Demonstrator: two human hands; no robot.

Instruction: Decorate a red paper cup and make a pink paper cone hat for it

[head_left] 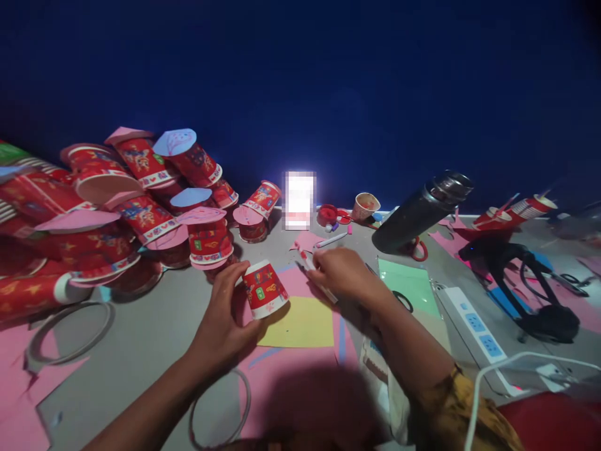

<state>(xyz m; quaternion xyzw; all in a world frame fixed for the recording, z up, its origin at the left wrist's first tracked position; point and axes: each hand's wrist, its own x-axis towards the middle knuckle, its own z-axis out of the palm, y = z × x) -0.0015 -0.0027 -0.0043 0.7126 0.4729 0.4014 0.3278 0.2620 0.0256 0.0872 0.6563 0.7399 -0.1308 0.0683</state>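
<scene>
A red patterned paper cup with white bands at its rim and base is tilted above a yellow sheet of paper. My left hand is closed round its left side, thumb below and fingers above. Just right of the cup, my right hand has its fingers closed on a white marker with a red end. Those fingertips are partly hidden. A second marker, white with a pink end, lies beyond that hand. Under the yellow sheet lie pink sheets.
Many red paper cups with paper discs are piled at left. A bright pixelated screen stands at the back. At right are a black thermos, green paper, a power strip and a white cable. Tape rings lie behind.
</scene>
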